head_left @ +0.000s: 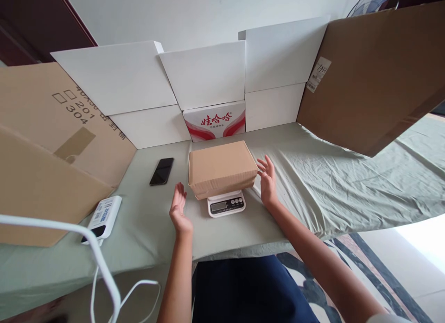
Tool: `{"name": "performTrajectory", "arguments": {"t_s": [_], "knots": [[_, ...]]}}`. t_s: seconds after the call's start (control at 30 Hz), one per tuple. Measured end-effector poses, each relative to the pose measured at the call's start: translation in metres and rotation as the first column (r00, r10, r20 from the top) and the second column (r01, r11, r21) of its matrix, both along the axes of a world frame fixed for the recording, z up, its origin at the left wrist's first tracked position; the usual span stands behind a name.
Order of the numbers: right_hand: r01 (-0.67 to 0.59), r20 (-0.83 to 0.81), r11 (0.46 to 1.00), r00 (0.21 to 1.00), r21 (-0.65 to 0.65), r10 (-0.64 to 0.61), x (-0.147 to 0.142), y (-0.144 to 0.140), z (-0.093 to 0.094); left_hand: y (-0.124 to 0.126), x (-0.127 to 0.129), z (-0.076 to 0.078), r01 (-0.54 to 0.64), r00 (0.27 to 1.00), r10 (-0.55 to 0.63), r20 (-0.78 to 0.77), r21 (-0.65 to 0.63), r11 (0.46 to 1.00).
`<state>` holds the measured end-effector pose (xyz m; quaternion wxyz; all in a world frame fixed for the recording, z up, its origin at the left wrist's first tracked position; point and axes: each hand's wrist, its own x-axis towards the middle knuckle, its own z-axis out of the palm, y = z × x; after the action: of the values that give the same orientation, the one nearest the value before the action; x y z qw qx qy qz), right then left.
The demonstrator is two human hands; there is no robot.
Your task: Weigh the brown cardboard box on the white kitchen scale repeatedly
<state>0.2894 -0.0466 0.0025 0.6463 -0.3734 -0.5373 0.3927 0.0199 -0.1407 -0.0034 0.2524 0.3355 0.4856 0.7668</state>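
Note:
A closed brown cardboard box (220, 167) rests on a small white digital scale (226, 204) in the middle of the table. My left hand (179, 208) hovers open just left of the box, palm turned toward it, not touching. My right hand (267, 180) is open at the box's right side, fingers spread, very close to its edge. Neither hand holds anything. The scale's display and buttons face me; its readout is too small to read.
A black phone (162, 171) lies left of the box. A white device (103, 218) with a cable sits near the left edge. White and brown cardboard sheets (375, 77) wall the table. A green cloth (347, 184) covers the table.

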Motion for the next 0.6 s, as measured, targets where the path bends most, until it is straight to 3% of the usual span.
{"name": "performTrajectory", "arguments": {"t_s": [0.17, 0.3, 0.43, 0.6], "knots": [[-0.082, 0.094, 0.996, 0.992, 0.025, 0.079, -0.002, -0.012, 0.005, 0.002, -0.001, -0.011, 0.068, 0.998, -0.067, 0.015, -0.072, 0.995], [-0.211, 0.130, 0.977, 0.969, -0.012, 0.211, -0.008, -0.017, 0.013, 0.008, -0.002, -0.013, 0.080, 0.997, -0.079, 0.017, -0.127, 0.989], [-0.273, 0.064, 0.959, 0.959, -0.071, 0.277, -0.021, -0.002, 0.033, 0.025, -0.008, 0.004, 0.080, 0.997, -0.079, 0.020, -0.130, 0.988], [-0.161, 0.033, 0.983, 0.986, -0.087, 0.165, -0.042, 0.045, 0.052, 0.059, -0.017, 0.030, 0.106, 0.994, -0.108, -0.023, -0.091, 0.990]]}}
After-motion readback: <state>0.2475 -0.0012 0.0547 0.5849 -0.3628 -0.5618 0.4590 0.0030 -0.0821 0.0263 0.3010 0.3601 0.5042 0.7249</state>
